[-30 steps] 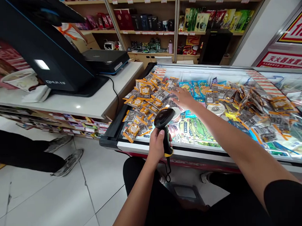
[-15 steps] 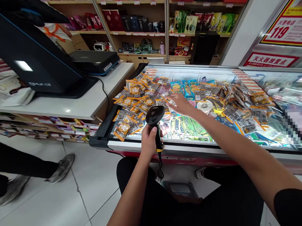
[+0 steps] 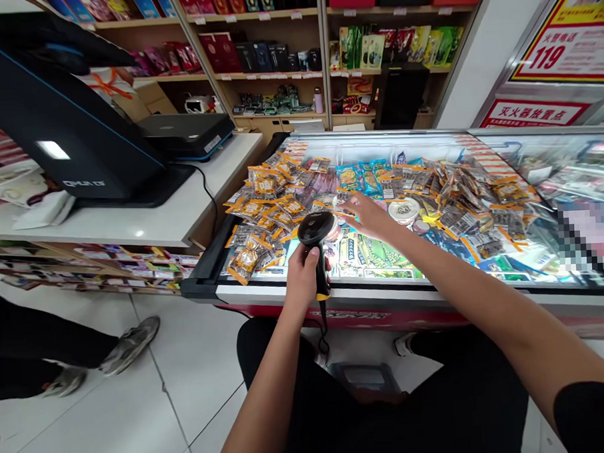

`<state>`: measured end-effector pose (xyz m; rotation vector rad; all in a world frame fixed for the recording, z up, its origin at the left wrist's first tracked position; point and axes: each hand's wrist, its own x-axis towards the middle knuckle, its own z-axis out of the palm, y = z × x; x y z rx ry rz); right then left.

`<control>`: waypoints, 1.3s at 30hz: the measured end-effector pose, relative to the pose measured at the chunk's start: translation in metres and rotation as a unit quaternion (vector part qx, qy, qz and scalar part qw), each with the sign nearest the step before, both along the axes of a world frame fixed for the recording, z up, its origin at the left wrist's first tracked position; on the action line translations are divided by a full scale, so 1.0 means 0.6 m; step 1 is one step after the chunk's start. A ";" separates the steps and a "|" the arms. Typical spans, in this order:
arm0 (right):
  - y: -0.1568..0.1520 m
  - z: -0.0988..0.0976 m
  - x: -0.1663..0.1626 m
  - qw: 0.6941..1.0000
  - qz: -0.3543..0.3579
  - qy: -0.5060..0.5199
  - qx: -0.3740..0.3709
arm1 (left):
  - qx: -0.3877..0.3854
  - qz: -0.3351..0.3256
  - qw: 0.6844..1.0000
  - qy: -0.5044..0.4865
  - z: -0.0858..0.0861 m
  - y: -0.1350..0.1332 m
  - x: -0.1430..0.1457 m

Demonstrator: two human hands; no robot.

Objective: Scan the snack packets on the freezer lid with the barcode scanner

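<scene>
Evidently, the glass-topped freezer (image 3: 265,293) fills the centre and runs out to 3 o'clock; the white counter (image 3: 172,227) stands at 9 o'clock. On the freezer lie two heaps of orange-edged packets: the right heap (image 3: 473,199) at 3 o'clock, the left heap (image 3: 266,205) at 10. The right hand (image 3: 370,215), just right of centre, reaches toward 9 o'clock, fingers extended; whether they pinch a packet cannot be determined. The left hand (image 3: 301,273), at 6 o'clock, grips the black scanner (image 3: 316,227), head upward.
</scene>
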<state>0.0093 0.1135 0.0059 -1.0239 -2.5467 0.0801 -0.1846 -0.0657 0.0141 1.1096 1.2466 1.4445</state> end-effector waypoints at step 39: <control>0.007 -0.025 0.085 0.973 -0.220 0.016 0.064 | 0.002 0.113 0.992 0.047 -0.019 0.017 -0.040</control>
